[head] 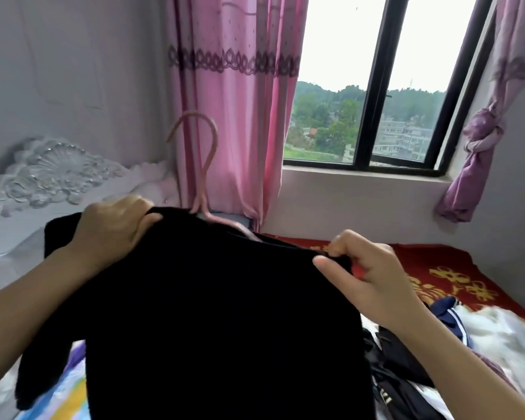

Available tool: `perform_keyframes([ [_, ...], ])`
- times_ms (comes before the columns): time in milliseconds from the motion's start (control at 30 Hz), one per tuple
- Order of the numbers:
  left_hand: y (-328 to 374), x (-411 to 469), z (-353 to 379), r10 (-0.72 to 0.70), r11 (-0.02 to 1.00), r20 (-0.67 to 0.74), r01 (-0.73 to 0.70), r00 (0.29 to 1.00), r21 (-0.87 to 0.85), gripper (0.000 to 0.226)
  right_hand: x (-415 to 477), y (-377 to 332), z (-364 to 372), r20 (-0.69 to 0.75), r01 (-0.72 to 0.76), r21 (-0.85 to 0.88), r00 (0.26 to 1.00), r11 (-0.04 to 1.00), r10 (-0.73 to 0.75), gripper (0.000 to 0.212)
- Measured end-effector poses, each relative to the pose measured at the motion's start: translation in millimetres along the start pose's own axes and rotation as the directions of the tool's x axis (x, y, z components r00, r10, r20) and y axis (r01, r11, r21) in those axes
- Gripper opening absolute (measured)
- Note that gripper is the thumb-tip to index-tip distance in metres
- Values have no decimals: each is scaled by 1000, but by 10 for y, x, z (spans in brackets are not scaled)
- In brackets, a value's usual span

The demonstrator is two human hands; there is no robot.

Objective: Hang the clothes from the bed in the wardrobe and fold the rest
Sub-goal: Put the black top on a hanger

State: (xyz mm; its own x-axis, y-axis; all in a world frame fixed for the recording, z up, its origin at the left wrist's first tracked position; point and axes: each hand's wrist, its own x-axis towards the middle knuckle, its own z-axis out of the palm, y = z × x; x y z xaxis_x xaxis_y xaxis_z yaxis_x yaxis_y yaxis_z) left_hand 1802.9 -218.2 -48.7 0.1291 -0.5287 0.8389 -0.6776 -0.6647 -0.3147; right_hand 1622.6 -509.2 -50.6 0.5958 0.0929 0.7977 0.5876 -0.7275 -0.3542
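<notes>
soft, limp black top (219,313) on pink hanger (207,165); left hand (115,227) grasps its ten o'clock shoulder, right hand (365,269) pinches the two o'clock shoulder, likely the best holds.

Soft daylight enters through the black-framed glass window (376,86), its sky blown white; wide-angle bending curves the edges, and detail is slightly soft.

Bedroom corner. Pale wall (73,71) behind a carved white headboard (52,174). A pink curtain (234,116) hangs left of a dark-framed window (375,86), with a purple curtain (482,165) knotted at its right. Daylight enters; trees (325,116) and buildings (403,137) lie outside.
</notes>
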Motion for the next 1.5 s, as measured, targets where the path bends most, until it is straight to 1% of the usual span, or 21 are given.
perform_keyframes([
  [100,289,216,-109,-13,993,-4,13,1000,-116,61,248,27,110,156,-195,136,972,971,174,24],
  [167,475,302,-163,-60,974,70,74,996,-214,62,413,93,177,255,-300,116,930,947,264,16],
  [200,549,330,-163,-87,957,116,116,989,-267,59,474,121,216,297,-312,70,913,948,279,15],
  [300,570,316,-124,-167,890,246,254,955,-380,62,585,205,267,419,-207,-122,876,971,239,47],
  [333,502,266,-123,-197,878,253,285,947,-385,63,598,238,217,447,-150,-210,864,966,231,50],
  [400,291,113,-134,-229,900,210,289,951,-327,59,626,353,50,470,-71,-320,854,945,223,46],
  [500,124,-99,-125,-271,906,224,327,936,-270,59,644,445,-59,490,-104,-340,828,935,271,40],
  [600,153,-176,-86,-359,845,275,435,892,-310,63,668,409,121,508,-227,-228,802,947,314,33],
  [700,161,-211,-167,-399,805,262,473,879,-359,37,679,402,293,481,-362,-80,802,929,354,28],
  [767,175,-230,-271,-404,791,289,490,868,-366,33,719,381,406,497,-381,-19,798,925,339,29],
  [833,160,-258,-393,-425,776,333,529,841,-344,33,816,306,538,560,-339,27,785,940,267,34],
  [933,65,-400,-645,-523,730,379,630,764,-263,37,955,176,745,646,-303,80,741,950,183,34],
  [1000,1,-545,-837,-569,714,403,674,717,-190,45,1011,96,893,654,-291,150,746,945,125,36],
  [1067,-2,-684,-1050,-599,716,420,691,682,-102,62,1015,3,1051,643,-272,237,764,933,59,40],
  [1100,9,-766,-1150,-626,703,413,708,662,-68,66,1005,-47,1130,638,-256,265,769,930,30,38],
  [1167,80,-938,-1379,-695,643,411,766,590,-13,66,990,-148,1287,655,-219,295,755,930,-30,21],
  [1267,358,-1165,-1785,-801,505,420,858,426,91,49,920,-316,1526,688,-148,375,707,915,-167,22],
  [1333,602,-1300,-2011,-846,450,383,882,370,141,43,821,-428,1638,705,-121,428,665,896,-247,27],
  [1400,957,-1504,-2320,-911,347,307,913,274,215,46,650,-626,1772,729,-99,490,591,866,-345,32],
  [1433,1061,-1579,-2399,-925,314,290,923,244,225,44,587,-679,1809,735,-101,506,570,857,-367,34],
  [1500,1462,-1768,-2714,-969,199,201,934,142,298,36,351,-955,1897,743,-99,567,489,817,-457,33],
])
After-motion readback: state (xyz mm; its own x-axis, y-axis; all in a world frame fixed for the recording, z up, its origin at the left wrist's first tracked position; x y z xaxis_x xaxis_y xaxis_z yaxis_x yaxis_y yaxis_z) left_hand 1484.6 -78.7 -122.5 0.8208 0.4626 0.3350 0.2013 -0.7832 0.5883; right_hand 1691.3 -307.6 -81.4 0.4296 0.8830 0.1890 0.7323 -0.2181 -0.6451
